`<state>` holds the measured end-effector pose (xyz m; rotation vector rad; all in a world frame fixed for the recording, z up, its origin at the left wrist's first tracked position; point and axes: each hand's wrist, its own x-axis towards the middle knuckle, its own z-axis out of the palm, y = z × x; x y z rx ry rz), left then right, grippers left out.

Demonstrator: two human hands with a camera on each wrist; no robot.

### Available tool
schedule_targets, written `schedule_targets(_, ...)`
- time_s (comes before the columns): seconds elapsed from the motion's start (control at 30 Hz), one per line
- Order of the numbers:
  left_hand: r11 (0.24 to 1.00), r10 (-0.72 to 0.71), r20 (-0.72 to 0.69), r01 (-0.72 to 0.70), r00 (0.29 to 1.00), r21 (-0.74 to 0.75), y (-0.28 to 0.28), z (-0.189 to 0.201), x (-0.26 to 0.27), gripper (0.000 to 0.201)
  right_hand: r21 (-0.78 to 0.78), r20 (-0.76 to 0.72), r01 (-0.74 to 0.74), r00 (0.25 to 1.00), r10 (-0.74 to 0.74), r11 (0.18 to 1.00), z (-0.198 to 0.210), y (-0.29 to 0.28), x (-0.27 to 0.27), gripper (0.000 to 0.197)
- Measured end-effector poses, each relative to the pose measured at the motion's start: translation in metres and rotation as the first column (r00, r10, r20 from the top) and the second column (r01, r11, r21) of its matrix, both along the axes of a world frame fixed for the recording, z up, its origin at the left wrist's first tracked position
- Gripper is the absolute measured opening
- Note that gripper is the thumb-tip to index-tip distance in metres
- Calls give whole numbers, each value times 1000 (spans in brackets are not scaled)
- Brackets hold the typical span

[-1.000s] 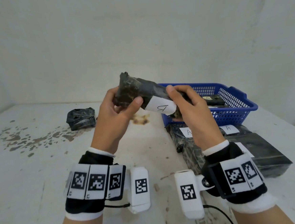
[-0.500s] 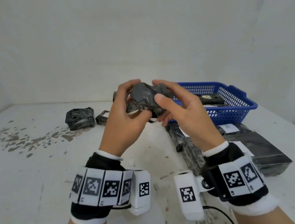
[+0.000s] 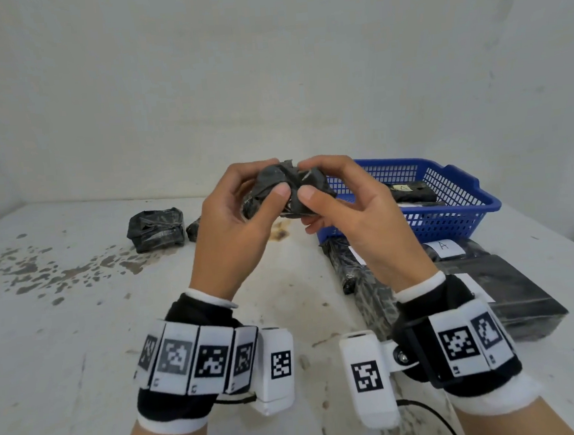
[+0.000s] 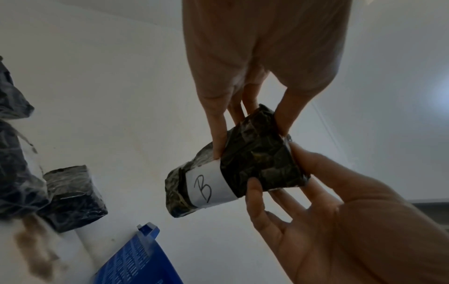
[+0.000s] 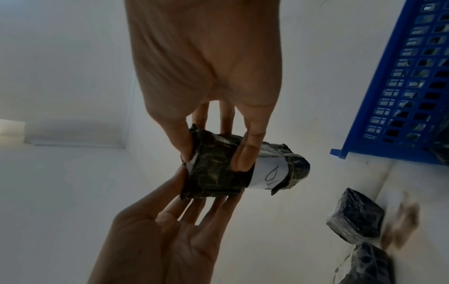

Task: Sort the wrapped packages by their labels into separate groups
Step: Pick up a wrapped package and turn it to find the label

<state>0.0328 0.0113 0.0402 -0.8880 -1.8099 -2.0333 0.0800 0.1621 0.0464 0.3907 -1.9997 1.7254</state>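
Turning further in both hands [image 3: 299, 223], B-labelled package [image 3: 288, 191] now end-on

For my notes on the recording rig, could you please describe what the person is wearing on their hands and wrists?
Both hands, left hand and right hand, are bare. Each wrist carries a black band with white cuffs, ringed by white tiles printed with black square codes. A white box-shaped camera unit bearing another code hangs inside each wrist. A thin black cable trails from the right unit.

Black wristbands [image 3: 197, 313], white cuffs, square-code tags [image 3: 211, 360], white camera pods [image 3: 372, 378].
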Motion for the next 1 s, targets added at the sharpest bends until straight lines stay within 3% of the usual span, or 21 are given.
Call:
schedule_targets(0.17, 996, -36, 193, 20, 981, 83, -2, 2, -2, 30, 92, -36, 20, 999, -17, 996, -4, -4, -2, 17)
schedule_targets(0.23, 998, -27, 250, 12, 968, 63, -2, -1, -6, 21, 73, -43, 39, 998, -36, 997, -6, -8, -4, 8)
schedule_targets(0.3, 999, -15, 282, 0, 959, 53, -1, -4, -9, 8, 49, -71, 99, 993, -95, 994, -7, -10, -5, 15)
schedule_targets(0.4, 996, -24, 335, -5, 942, 88, 0, -5, -10, 49, 20, -22, 88, 996, -88, 996, -6, -8, -2, 51)
schedule_targets(0.47, 995, -24, 332, -10, 943, 102, -1, -3, -7, 55, 41, 63, 74, 995, -76, 996, -5, -6, -1, 64)
schedule_targets(0.6, 994, -41, 309, 8, 950, 107, -2, -1, -6, 57, 80, 193, 100, 975, -113, 992, -8, -5, -6, 71)
schedule_targets(0.8, 1000, -3, 256, -5, 967, 29, -4, -1, -8, 33, 106, 209, 130, 966, -150, 986, -10, -7, -8, 55)
schedule_targets(1.0, 999, 26, 177, -22, 984, -24, -3, -3, -6, 27, 117, 198, 172, 961, -192, 978, -8, -6, -6, 45)
